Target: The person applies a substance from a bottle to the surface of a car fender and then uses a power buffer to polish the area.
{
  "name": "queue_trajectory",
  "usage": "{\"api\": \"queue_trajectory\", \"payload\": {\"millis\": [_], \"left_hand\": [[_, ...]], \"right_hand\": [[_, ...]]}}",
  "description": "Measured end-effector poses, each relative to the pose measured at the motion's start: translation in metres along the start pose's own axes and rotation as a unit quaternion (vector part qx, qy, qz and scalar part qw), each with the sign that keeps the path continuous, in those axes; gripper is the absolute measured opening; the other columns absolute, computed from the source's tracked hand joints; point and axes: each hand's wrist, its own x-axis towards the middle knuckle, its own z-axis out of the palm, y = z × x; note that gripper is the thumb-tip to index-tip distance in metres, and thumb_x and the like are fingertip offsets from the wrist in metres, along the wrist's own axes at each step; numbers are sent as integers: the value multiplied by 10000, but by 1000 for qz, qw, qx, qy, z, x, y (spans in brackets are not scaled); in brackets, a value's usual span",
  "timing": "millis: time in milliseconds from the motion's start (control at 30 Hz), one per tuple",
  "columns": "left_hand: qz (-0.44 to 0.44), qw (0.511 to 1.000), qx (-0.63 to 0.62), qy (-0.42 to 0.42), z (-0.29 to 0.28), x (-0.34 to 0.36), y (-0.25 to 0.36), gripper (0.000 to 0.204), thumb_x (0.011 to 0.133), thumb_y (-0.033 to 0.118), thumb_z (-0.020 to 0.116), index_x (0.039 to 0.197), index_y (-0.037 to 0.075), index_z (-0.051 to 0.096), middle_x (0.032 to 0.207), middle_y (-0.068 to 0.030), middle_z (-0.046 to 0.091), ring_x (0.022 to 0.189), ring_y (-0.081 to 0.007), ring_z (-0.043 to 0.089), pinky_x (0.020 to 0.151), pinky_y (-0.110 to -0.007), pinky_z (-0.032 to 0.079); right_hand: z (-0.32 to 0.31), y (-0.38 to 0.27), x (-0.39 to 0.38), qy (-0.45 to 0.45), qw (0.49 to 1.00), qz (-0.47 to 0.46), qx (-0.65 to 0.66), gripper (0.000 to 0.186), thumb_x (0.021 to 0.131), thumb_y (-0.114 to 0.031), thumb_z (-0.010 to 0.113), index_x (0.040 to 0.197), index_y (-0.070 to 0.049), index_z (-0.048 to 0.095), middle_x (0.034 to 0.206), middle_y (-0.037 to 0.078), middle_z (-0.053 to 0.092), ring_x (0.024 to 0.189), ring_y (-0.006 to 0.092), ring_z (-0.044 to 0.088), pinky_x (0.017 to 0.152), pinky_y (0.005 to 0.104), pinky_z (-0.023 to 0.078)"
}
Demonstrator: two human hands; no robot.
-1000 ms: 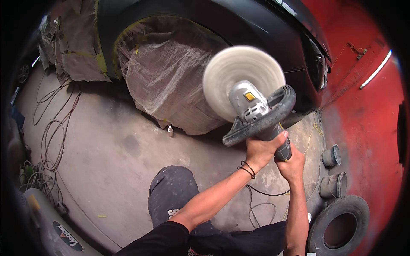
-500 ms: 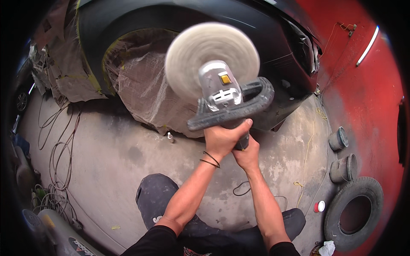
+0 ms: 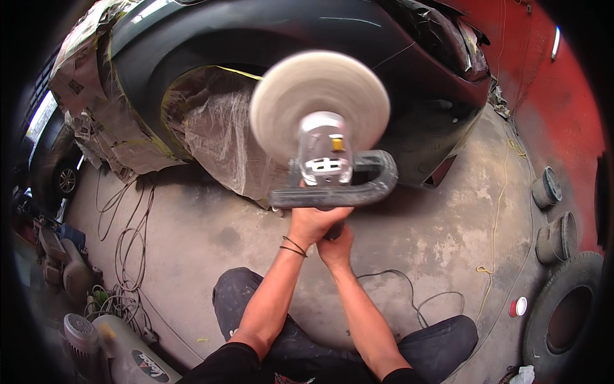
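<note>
Both of my hands hold a power polisher point(image 3: 325, 144) up in front of the car. Its wide whitish round pad point(image 3: 358, 83) is blurred as if spinning, and a black D-shaped handle point(image 3: 377, 182) crosses its body. My left hand point(image 3: 311, 224), with dark bands at the wrist, wraps the grip just under that handle. Lower on the same grip, my right hand point(image 3: 336, 248) is closed, its fingers partly hidden. Behind the pad is a dark car fender point(image 3: 211, 35); the pad hides whether they touch. Masking sheet point(image 3: 217, 128) covers the wheel arch, edged with yellow tape.
Coiled cables point(image 3: 131, 256) lie on the floor at left, near a compressor tank point(image 3: 125, 345). At right stand two buckets point(image 3: 555, 237), a tyre point(image 3: 534, 333) and a red-and-white roll-shaped item point(image 3: 519, 307). A dark cord point(image 3: 409, 291) loops beside my right knee. A red wall point(image 3: 550, 115) rises beyond.
The polisher has swung from a slight tilt to nearly upright, and my hands have shifted a little left and down with it. My view has turned left, so the surroundings sit farther right.
</note>
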Motion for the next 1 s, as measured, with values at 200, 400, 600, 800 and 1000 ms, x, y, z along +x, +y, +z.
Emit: {"api": "queue_trajectory", "payload": {"millis": [200,400,600,800,1000], "left_hand": [[-90,937,301,-155,71,-34,-11,757,683,364,977,1220,-11,599,1013,-210,784,948,-341,792,882,-428,608],[-73,953,218,-199,61,-25,-15,769,670,419,944,1221,11,595,1027,-243,769,995,-424,770,908,-471,595],[-55,995,-53,-61,-6,-5,-15,674,796,212,929,1343,-17,609,1133,-136,762,988,-254,765,939,-372,615],[11,976,-218,5,-33,33,34,640,918,380,783,1349,-52,590,1163,-193,720,1037,-323,772,906,-447,665],[13,992,-101,-70,-1,29,50,596,878,285,830,1328,-52,634,1109,-183,741,978,-311,781,872,-442,654]], "right_hand": [[-31,69,-65,106,977,89,159,431,983,-173,790,1340,14,637,1320,97,721,1166,180,705,941,367,581],[-31,69,-61,123,961,107,222,448,975,-179,789,1353,-19,609,1257,49,701,1089,152,692,902,355,579],[-11,-22,-10,-31,999,29,-1,466,852,-120,849,1282,-37,692,1082,152,817,1036,291,802,905,406,604],[-3,-121,43,-97,972,-41,-211,349,805,-216,832,1071,-64,665,895,204,781,902,452,766,759,551,582],[-16,-91,32,-80,989,1,-125,370,821,-154,857,1130,-38,690,951,189,807,949,373,810,817,450,614]]}}
